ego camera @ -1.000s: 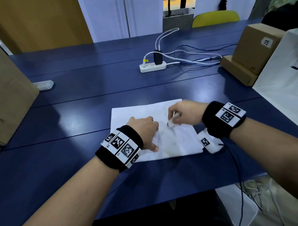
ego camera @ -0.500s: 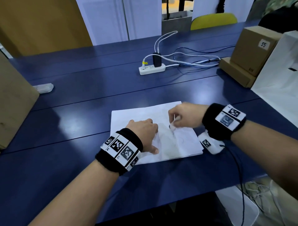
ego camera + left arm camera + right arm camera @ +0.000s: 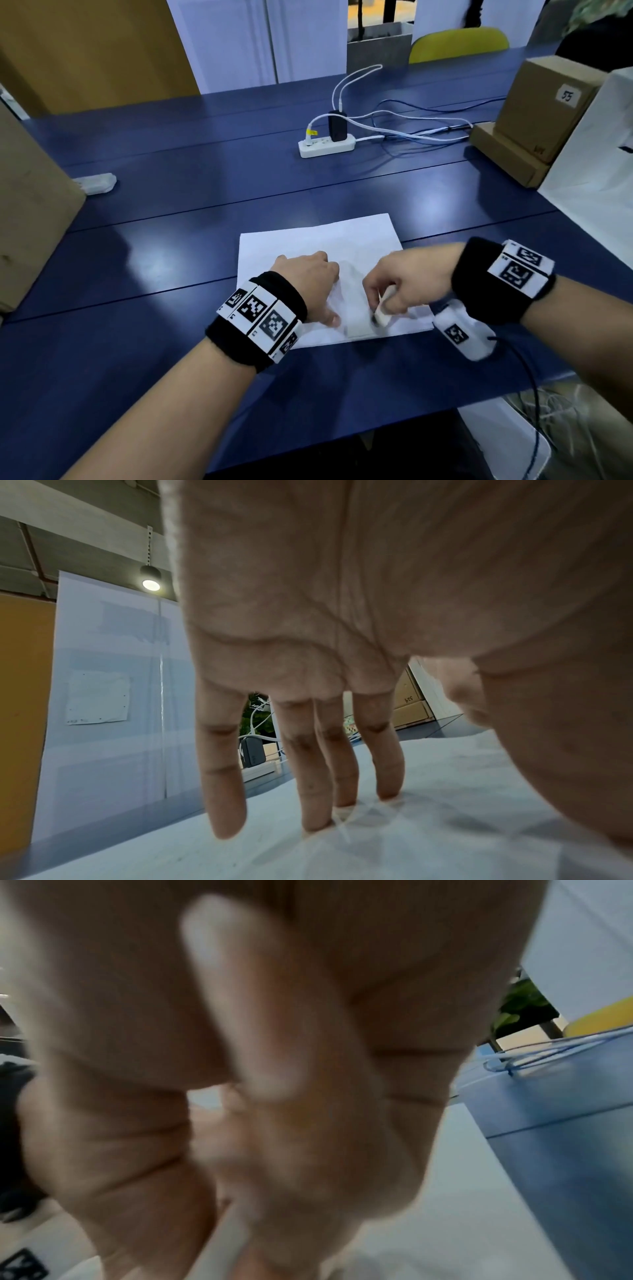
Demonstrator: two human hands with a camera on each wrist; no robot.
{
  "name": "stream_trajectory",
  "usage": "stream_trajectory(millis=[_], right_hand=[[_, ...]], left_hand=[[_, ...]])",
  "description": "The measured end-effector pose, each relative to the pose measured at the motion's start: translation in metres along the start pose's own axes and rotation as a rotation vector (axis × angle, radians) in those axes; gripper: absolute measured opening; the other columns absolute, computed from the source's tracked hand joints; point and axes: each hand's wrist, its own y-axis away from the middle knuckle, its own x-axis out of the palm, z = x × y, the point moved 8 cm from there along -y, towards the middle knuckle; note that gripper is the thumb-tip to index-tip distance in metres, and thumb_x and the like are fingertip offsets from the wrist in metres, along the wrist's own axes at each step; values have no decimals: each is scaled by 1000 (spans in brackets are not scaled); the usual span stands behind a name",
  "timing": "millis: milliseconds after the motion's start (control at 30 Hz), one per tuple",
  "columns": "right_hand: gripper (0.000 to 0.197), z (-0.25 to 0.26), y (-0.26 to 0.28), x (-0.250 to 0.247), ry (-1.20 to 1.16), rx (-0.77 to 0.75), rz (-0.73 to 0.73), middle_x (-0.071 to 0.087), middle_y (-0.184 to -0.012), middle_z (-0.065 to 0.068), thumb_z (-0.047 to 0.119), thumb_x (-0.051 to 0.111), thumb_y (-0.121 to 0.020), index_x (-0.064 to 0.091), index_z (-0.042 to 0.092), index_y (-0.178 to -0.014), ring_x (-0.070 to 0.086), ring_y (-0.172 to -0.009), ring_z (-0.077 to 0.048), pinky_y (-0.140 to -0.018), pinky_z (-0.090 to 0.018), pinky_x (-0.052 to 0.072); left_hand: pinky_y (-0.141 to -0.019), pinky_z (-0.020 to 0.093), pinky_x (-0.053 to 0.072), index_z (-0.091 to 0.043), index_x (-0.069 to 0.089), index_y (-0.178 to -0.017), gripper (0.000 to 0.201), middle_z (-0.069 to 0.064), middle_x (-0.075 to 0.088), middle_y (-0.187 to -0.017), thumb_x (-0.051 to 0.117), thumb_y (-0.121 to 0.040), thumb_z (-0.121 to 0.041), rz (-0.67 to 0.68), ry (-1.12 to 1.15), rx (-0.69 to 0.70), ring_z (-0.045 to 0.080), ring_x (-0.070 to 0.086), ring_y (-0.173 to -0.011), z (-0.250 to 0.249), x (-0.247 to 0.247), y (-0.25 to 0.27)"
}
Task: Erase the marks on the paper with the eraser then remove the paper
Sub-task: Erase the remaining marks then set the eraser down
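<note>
A white sheet of paper (image 3: 318,241) lies on the blue table (image 3: 171,212), faint pencil marks near its front. My left hand (image 3: 308,281) presses down on the paper's left part with straight, spread fingers (image 3: 222,791), the paper (image 3: 445,818) wrinkling under them. My right hand (image 3: 397,291) pinches a small white eraser (image 3: 382,313) and holds its dark tip on the paper near the front edge. In the right wrist view the eraser (image 3: 236,993) is a blur between the curled fingers.
A white power strip (image 3: 325,145) with a black plug and cables sits further back. Cardboard boxes (image 3: 544,116) and a white bag (image 3: 596,178) stand at the right; a brown box (image 3: 30,212) at the left. A small clear object (image 3: 97,183) lies beside it.
My right hand has slid the eraser toward the front edge of the paper. The left hand stays pressed on the sheet.
</note>
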Motion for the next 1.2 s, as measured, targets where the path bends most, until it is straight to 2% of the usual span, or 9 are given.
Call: stream_trajectory(millis=[67,233,433,533,633,733,800,1000,1200], right_hand=[[12,-1,-2,-6,40,4,-32,68,-74,5,25,66,-85,71,28,-94,56,-64,-2,-59,-15,42],[7,-34,-13,-53,21,171,-385,59,-81,7,32,67,-88,61,28,-87,56,-87,-18,-72,-29,43],[11,1,2,0,-15,-17,-8,71,-76,1,25,67,-82,69,25,-92,61,-70,-12,-69,-29,50],[3,-17,-12,-28,1,62,-207,67,-72,8,26,65,-86,67,26,-89,60,-75,-12,-70,-29,48],[6,-33,-14,-49,9,147,-390,63,-82,8,31,65,-88,60,30,-85,57,-83,-15,-71,-29,43],[6,-14,-8,-20,-32,26,-143,70,-75,4,22,65,-83,67,26,-88,61,-69,-9,-68,-31,51],[13,-1,-3,1,-32,-24,8,73,-77,1,24,64,-81,70,28,-91,64,-70,-16,-70,-35,54],[3,-29,-12,-47,-7,134,-361,64,-73,11,26,62,-89,63,26,-91,60,-83,-17,-71,-29,47],[13,1,1,-2,-34,-11,6,72,-80,-1,29,68,-83,70,25,-95,62,-72,-15,-72,-32,52]], left_hand=[[-88,41,40,-25,50,-127,69,-4,49,-123,68,-73,-63,0,-4,0,21,56,-109,-1,-1,0],[-91,42,41,-26,48,-129,70,-5,48,-125,68,-73,-64,12,-5,-2,19,56,-109,-2,-2,0],[-87,40,38,-25,50,-126,69,-4,49,-122,69,-72,-63,-1,2,-2,20,56,-108,-1,-1,0],[-87,40,39,-26,49,-128,70,-5,48,-124,68,-72,-64,7,-14,1,20,56,-108,-1,-2,-1],[-87,40,40,-26,48,-129,70,-5,48,-125,68,-73,-64,19,-16,1,19,56,-108,-2,-2,-1],[-87,41,40,-25,49,-129,70,-4,48,-125,68,-73,-63,14,-14,1,20,56,-109,-2,-2,0],[-87,41,39,-25,49,-128,70,-3,48,-123,68,-73,-63,8,-13,2,21,56,-109,-2,-1,0],[-90,41,39,-26,48,-129,70,-4,48,-125,69,-73,-63,16,-10,2,20,56,-110,-2,-3,0],[-90,41,40,-26,50,-127,68,-4,49,-122,68,-73,-63,6,0,-4,20,57,-108,-2,-2,0]])
